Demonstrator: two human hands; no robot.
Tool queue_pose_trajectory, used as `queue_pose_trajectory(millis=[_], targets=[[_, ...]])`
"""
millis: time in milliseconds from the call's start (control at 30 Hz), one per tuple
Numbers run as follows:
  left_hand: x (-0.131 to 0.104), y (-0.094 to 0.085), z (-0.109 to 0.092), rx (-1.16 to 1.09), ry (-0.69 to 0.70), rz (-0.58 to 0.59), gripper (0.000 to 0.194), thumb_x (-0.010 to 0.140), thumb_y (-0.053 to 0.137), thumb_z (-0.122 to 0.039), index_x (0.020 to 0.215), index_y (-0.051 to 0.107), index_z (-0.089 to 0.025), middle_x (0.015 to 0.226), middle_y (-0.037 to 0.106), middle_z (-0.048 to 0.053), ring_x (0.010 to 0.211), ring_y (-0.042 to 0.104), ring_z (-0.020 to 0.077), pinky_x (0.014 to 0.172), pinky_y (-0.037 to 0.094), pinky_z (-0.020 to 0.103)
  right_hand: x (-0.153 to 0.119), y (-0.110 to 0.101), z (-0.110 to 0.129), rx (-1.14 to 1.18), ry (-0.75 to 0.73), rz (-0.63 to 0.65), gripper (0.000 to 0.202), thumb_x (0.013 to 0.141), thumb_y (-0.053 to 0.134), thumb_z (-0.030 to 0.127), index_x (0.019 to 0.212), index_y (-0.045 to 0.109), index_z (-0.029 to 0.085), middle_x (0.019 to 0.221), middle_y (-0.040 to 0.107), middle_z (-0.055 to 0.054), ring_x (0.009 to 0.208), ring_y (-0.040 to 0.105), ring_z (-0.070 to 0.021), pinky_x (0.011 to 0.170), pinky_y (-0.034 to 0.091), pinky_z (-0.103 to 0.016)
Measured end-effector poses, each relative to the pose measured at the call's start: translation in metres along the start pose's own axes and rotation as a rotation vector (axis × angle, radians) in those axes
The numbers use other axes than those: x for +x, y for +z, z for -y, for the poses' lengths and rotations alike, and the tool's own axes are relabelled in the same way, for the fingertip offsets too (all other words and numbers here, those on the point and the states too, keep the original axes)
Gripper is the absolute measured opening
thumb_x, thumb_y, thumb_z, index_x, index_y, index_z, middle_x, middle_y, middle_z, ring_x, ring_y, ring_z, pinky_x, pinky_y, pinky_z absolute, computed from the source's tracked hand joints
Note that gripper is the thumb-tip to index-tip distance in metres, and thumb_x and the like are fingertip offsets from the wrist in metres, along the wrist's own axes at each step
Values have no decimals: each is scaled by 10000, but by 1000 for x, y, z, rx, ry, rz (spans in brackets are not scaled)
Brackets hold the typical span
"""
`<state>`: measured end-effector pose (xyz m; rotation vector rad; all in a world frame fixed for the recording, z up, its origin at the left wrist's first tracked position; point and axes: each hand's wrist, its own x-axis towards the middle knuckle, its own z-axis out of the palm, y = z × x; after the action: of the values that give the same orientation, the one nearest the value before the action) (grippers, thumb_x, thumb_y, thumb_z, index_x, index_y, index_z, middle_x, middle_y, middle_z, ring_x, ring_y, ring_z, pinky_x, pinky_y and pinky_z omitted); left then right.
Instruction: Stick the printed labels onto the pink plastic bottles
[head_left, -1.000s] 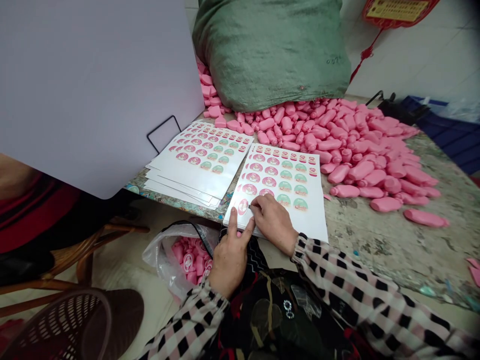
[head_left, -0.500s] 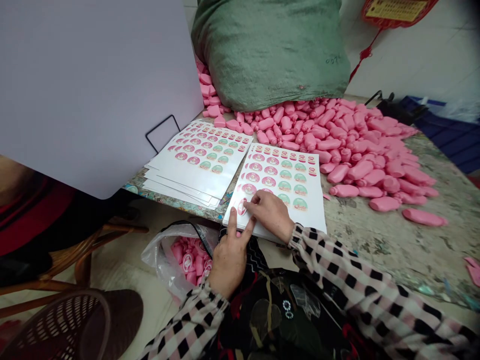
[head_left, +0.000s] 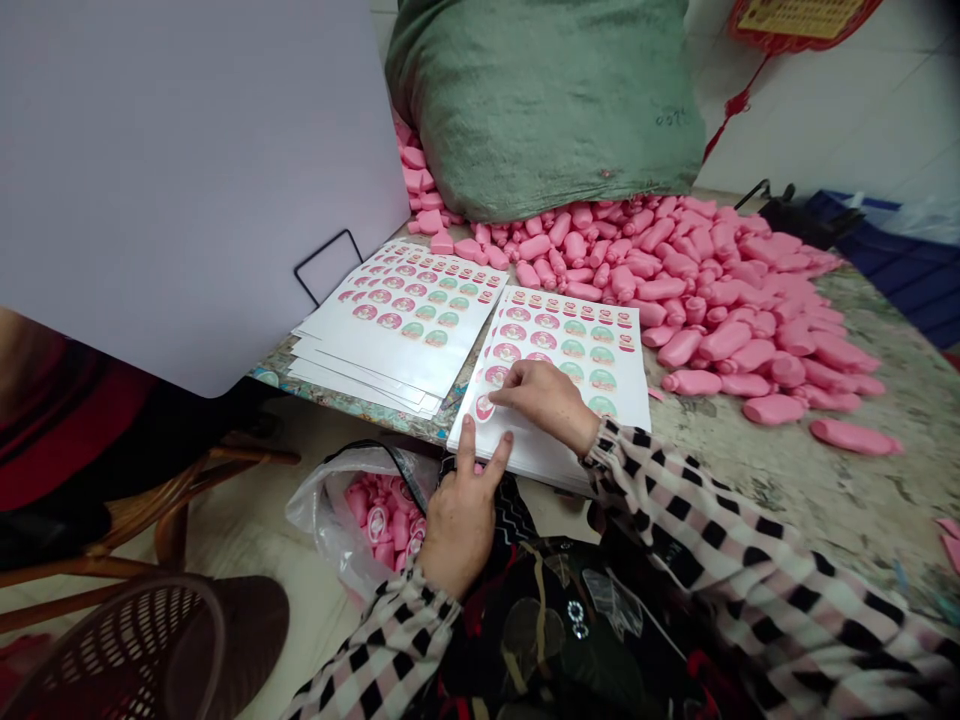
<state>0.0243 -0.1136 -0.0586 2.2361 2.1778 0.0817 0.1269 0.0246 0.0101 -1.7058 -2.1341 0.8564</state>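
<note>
My left hand (head_left: pixel 463 520) rests at the front edge of a sticker sheet stack (head_left: pixel 536 435), index and middle fingers spread flat on the white paper. Something pink, mostly hidden, shows under this hand. Just above those fingertips, my right hand (head_left: pixel 546 398) has thumb and index finger pinched at the edge of an oval pink sticker (head_left: pixel 485 408) near the sheet's left side. Rows of round pink and green stickers cover the sheet. To the left lies another fanned pile of sticker sheets (head_left: pixel 375 350).
Pink bottles (head_left: pixel 720 300) are heaped behind and right, under a green sack (head_left: pixel 547 110). A large pale panel (head_left: pixel 195 180) stands at the left. Below the table edge are a plastic bag (head_left: pixel 330 515) of pink pieces and a brown basket (head_left: pixel 112 650).
My right hand has shifted slightly up and away from my left fingertips, uncovering more of the sheet between them. My left hand has stayed nearly still.
</note>
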Motion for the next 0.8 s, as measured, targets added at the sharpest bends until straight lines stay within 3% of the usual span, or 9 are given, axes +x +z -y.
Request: queue_pose_trajectory(millis=[167, 433, 533, 600, 700, 733, 800], targets=[[0, 1, 1, -11, 10, -6, 778, 816, 444, -85, 1412, 64, -410, 1507, -31, 165, 676, 605, 124, 579, 521, 306, -9, -5, -17, 140, -47, -26, 236, 683, 635, 414, 658, 580, 186, 638, 591, 14, 583, 490, -114, 535, 318, -248], [1, 1, 3, -78, 40, -6, 795, 798, 450, -49, 1414, 89, -399, 1507, -66, 154, 776, 626, 158, 627, 521, 308, -67, -5, -58, 628, 49, -111, 282, 703, 641, 454, 711, 598, 175, 688, 572, 2, 628, 472, -116, 590, 357, -250], [-2, 1, 10, -223, 54, -51, 761, 811, 411, -43, 1417, 104, -386, 1514, -44, 129, 935, 610, 229, 651, 519, 324, -76, -6, -64, 720, 112, -73, 288, 673, 673, 449, 684, 588, 174, 650, 552, 10, 590, 441, -107, 547, 324, -243], [-9, 1, 16, -394, 66, -167, 718, 832, 406, -71, 1418, 117, -369, 1518, -15, 108, 1132, 509, 273, 747, 505, 344, -77, -6, -66, 759, 132, -56, 285, 663, 685, 441, 676, 584, 175, 633, 541, 16, 567, 419, -99, 528, 303, -239], [-27, 3, 23, -707, 31, -321, 626, 842, 462, -147, 1389, 230, -344, 1485, 194, 87, 1283, 341, 261, 953, 390, 401, -75, -4, -67, 795, 127, -52, 271, 660, 695, 426, 677, 586, 178, 635, 541, 20, 567, 415, -96, 526, 294, -237], [-34, 4, 24, -829, -28, -294, 604, 836, 491, -180, 1374, 263, -333, 1438, 300, 87, 1273, 354, 245, 987, 352, 407, -75, -3, -68, 801, 127, -50, 267, 660, 697, 422, 676, 587, 178, 637, 543, 21, 568, 416, -96, 527, 294, -236], [-49, 9, 24, -1112, -209, -116, 589, 813, 545, -255, 1347, 299, -301, 1285, 489, 89, 1158, 473, 218, 960, 369, 386, -75, -2, -69, 812, 133, -46, 267, 659, 700, 420, 674, 588, 178, 638, 544, 22, 566, 415, -94, 526, 292, -235]])
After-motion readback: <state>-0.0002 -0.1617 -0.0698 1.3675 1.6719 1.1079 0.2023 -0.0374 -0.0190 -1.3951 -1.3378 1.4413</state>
